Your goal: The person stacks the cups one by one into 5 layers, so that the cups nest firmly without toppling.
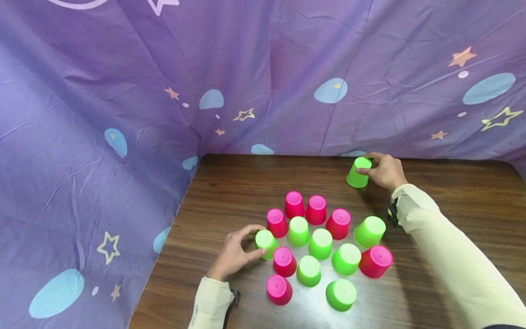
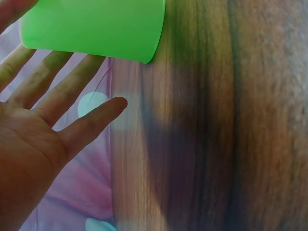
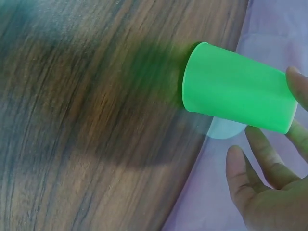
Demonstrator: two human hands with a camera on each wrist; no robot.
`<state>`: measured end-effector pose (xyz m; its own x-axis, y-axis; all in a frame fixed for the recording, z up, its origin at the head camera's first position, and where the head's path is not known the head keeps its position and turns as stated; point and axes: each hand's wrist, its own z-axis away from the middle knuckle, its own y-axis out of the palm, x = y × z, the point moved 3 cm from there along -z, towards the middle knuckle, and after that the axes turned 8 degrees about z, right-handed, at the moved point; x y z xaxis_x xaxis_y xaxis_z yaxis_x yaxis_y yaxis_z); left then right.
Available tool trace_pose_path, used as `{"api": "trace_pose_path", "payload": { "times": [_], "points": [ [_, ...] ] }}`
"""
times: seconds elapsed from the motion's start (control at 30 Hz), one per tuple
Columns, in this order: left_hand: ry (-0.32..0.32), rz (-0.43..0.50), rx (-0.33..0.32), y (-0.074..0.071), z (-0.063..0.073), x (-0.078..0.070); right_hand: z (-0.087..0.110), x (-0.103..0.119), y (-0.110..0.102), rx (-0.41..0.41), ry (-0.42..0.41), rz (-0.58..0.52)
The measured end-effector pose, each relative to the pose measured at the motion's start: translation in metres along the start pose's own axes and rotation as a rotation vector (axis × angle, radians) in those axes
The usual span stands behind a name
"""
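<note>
At the left edge of the cup cluster, my left hand (image 1: 235, 252) has its thumb and fingers around an upside-down green cup (image 1: 266, 243). That green cup (image 2: 94, 29) fills the top of the left wrist view, fingertips against its side and the little finger apart from it. Near the back edge of the table, my right hand (image 1: 385, 172) pinches another upside-down green cup (image 1: 359, 173) near its base. In the right wrist view, this green cup (image 3: 238, 89) lies between thumb and fingers; whether its rim touches the table I cannot tell.
Several pink cups (image 1: 339, 224) and several green cups (image 1: 320, 243) stand upside down close together on the brown wooden table (image 1: 230, 192). A purple patterned cloth (image 1: 246, 68) hangs behind the table and along its left side.
</note>
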<state>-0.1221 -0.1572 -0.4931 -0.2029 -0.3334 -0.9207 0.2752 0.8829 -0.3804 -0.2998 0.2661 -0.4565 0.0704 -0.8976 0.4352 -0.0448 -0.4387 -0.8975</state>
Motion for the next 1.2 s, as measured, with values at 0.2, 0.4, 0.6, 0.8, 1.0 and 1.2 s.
{"api": "trace_pose_path", "payload": {
  "times": [0.2,0.4,0.6,0.8,1.0,1.2],
  "points": [
    [0.024,-0.004,0.013,-0.002,0.001,-0.005,-0.004,-0.005,0.000,0.015,0.013,0.010],
    [0.011,0.020,0.017,-0.004,0.002,-0.009,-0.003,-0.005,-0.003,0.032,0.022,0.022],
    [0.055,0.000,-0.013,-0.014,0.006,-0.018,-0.002,-0.004,-0.002,0.055,0.031,0.011],
    [0.092,-0.083,-0.062,-0.028,0.013,-0.030,-0.001,-0.004,-0.004,0.060,0.039,-0.002],
    [0.149,-0.143,-0.072,-0.039,0.013,-0.047,0.005,-0.009,-0.009,0.048,0.067,-0.037],
    [0.230,-0.190,-0.067,-0.048,0.007,-0.064,0.014,-0.013,-0.014,0.046,0.083,-0.050]
  ]
}}
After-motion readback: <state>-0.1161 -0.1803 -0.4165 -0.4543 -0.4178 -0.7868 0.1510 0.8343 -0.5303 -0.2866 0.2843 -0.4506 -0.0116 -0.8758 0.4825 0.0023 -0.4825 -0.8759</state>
